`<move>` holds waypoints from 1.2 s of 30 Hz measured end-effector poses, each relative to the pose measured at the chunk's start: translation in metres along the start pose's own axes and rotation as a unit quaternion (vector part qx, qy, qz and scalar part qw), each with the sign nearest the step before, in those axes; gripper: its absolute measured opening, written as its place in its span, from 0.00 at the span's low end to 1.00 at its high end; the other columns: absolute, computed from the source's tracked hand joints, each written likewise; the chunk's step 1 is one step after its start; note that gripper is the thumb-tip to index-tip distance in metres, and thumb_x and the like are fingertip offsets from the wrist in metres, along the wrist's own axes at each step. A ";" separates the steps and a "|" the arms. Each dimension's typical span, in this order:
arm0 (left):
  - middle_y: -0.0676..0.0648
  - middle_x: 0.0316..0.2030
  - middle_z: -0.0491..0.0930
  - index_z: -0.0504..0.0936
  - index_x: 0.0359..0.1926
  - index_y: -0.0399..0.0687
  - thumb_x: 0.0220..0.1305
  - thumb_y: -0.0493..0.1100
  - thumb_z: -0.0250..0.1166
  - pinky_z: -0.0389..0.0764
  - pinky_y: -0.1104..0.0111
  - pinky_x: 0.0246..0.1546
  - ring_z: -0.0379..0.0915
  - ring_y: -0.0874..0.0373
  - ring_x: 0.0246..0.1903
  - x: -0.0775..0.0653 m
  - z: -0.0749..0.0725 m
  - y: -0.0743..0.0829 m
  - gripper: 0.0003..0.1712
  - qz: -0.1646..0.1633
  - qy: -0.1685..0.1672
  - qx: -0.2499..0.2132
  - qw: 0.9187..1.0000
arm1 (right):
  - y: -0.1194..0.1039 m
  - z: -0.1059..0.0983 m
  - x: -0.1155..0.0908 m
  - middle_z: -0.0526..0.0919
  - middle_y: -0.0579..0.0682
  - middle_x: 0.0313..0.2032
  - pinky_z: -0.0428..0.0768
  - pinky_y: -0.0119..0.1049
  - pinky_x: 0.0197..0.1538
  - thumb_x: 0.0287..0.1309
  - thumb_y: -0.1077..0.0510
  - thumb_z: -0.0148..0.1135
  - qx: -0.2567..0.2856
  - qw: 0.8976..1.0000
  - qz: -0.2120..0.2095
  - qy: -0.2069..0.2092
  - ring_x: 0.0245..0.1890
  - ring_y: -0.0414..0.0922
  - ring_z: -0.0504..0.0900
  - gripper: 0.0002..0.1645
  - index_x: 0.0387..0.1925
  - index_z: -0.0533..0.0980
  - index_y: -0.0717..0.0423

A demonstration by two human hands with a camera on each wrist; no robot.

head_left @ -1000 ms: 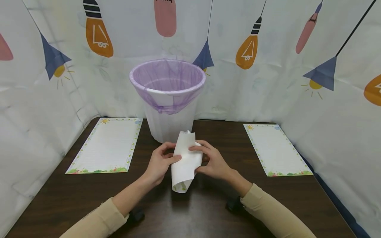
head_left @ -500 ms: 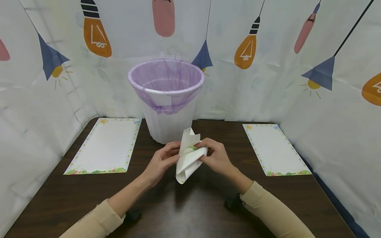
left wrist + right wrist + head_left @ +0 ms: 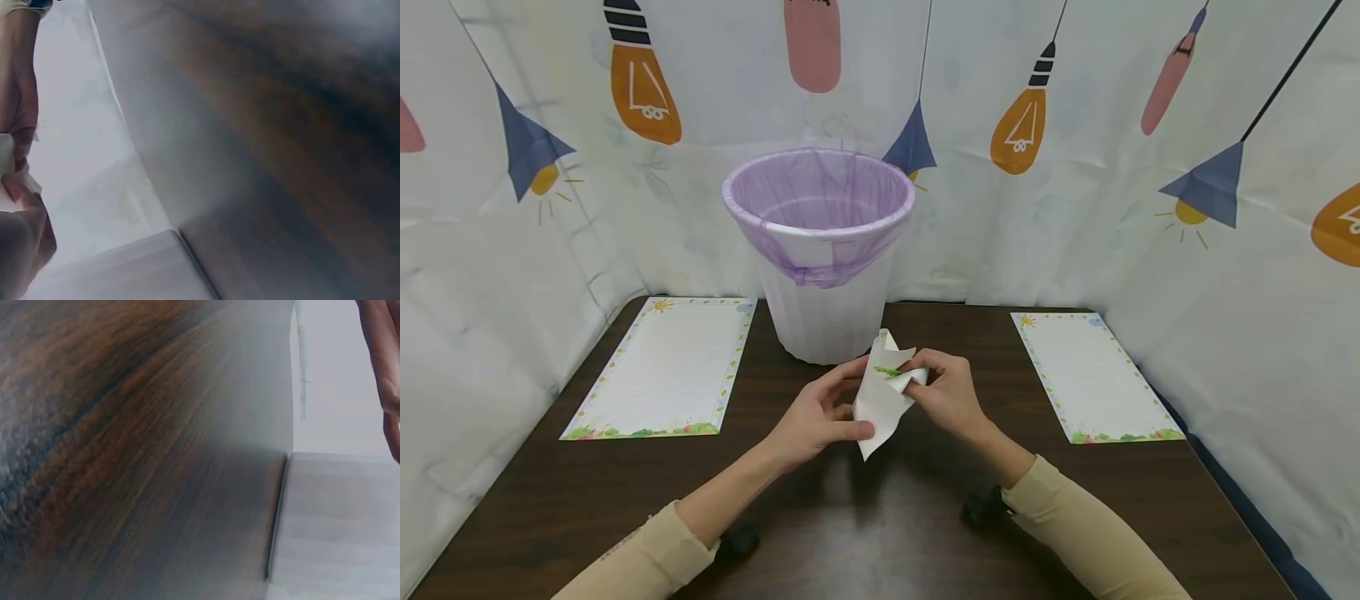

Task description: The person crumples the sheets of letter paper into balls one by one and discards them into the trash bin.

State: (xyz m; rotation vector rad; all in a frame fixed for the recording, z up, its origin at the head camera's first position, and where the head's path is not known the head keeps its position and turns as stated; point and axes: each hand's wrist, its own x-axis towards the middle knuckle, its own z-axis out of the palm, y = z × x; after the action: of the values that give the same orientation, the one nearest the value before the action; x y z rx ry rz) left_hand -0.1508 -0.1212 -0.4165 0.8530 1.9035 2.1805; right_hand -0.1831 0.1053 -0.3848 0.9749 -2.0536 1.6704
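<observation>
A crumpled sheet of white paper (image 3: 880,402), with a bit of green print showing, is held between both hands above the dark table (image 3: 880,533). My left hand (image 3: 817,417) grips its left side, thumb in front and fingers behind. On the right edge, my right hand (image 3: 947,393) pinches a folded part of the sheet between thumb and fingers. In the left wrist view, part of the paper (image 3: 7,153) shows between the hands at the left edge. The right wrist view catches only some fingers (image 3: 382,356) at its right edge.
Just behind the hands stands a white bin (image 3: 827,321) with a purple liner (image 3: 820,275) folded over its rim. Flat sheets with printed borders lie to the left (image 3: 662,367) and right (image 3: 1093,375). A patterned white curtain (image 3: 970,242) encloses the table.
The paper has gone from a loose roll to a more crumpled, folded shape and shifted slightly right. Both hands moved with it, and the left thumb now lies lower on it.
</observation>
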 end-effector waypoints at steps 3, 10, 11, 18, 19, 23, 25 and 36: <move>0.42 0.65 0.70 0.67 0.75 0.45 0.54 0.33 0.80 0.82 0.63 0.48 0.71 0.45 0.58 0.002 0.003 0.001 0.49 0.003 0.017 0.049 0.999 | -0.004 0.001 0.001 0.83 0.57 0.22 0.69 0.26 0.20 0.47 0.82 0.65 -0.021 1.000 0.019 0.009 0.15 0.33 0.68 0.10 0.28 0.83 0.70; 0.45 0.54 0.79 0.72 0.72 0.51 0.52 0.32 0.81 0.83 0.63 0.44 0.77 0.47 0.48 0.007 0.006 0.007 0.47 0.004 0.051 0.127 0.991 | -0.011 0.002 0.005 0.85 0.59 0.25 0.74 0.27 0.24 0.51 0.81 0.65 -0.007 0.997 0.077 0.009 0.17 0.35 0.72 0.07 0.30 0.84 0.72; 0.45 0.53 0.80 0.72 0.72 0.52 0.53 0.33 0.81 0.83 0.63 0.42 0.78 0.47 0.46 0.008 0.006 0.008 0.46 0.004 0.053 0.134 0.990 | -0.006 0.001 0.005 0.86 0.58 0.26 0.75 0.27 0.24 0.52 0.80 0.65 -0.001 0.997 0.080 0.007 0.18 0.36 0.74 0.08 0.30 0.84 0.71; 0.51 0.49 0.83 0.79 0.66 0.55 0.54 0.37 0.81 0.81 0.66 0.32 0.79 0.51 0.38 0.009 0.007 0.008 0.38 0.020 0.081 0.193 0.978 | 0.025 0.003 0.002 0.86 0.54 0.27 0.80 0.31 0.26 0.55 0.75 0.67 0.024 0.995 0.093 -0.004 0.21 0.40 0.79 0.05 0.30 0.84 0.67; 0.51 0.50 0.83 0.80 0.65 0.53 0.54 0.36 0.81 0.81 0.66 0.33 0.79 0.52 0.38 0.009 0.007 0.007 0.37 0.026 0.084 0.196 0.977 | 0.025 0.003 0.001 0.86 0.54 0.27 0.80 0.31 0.26 0.55 0.75 0.67 0.029 0.995 0.100 -0.007 0.21 0.40 0.79 0.04 0.30 0.84 0.68; 0.50 0.46 0.86 0.84 0.58 0.47 0.55 0.34 0.80 0.81 0.68 0.37 0.80 0.54 0.38 0.010 0.008 0.007 0.29 0.043 0.096 0.192 0.976 | 0.026 0.003 0.001 0.85 0.54 0.27 0.78 0.29 0.28 0.57 0.77 0.66 0.038 0.992 0.117 -0.023 0.21 0.40 0.76 0.05 0.32 0.84 0.69; 0.49 0.44 0.86 0.86 0.54 0.45 0.56 0.34 0.79 0.81 0.68 0.36 0.80 0.54 0.37 0.010 0.008 0.007 0.23 0.049 0.099 0.189 0.976 | 0.025 0.002 0.001 0.86 0.53 0.30 0.77 0.29 0.29 0.58 0.77 0.64 0.040 0.991 0.121 -0.035 0.23 0.39 0.75 0.06 0.33 0.84 0.68; 0.44 0.37 0.87 0.89 0.41 0.38 0.58 0.26 0.74 0.79 0.70 0.31 0.78 0.57 0.30 0.013 -0.006 0.007 0.11 0.063 0.150 0.203 0.965 | 0.023 -0.014 -0.002 0.76 0.59 0.60 0.83 0.40 0.49 0.70 0.55 0.65 0.121 0.971 0.086 -0.187 0.48 0.51 0.81 0.29 0.65 0.70 0.64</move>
State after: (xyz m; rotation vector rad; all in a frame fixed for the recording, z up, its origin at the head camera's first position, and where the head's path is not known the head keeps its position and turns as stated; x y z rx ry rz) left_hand -0.1626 -0.1225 -0.4057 0.7462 2.5740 2.1203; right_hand -0.2000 0.1214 -0.3993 1.3095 -2.2594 1.9891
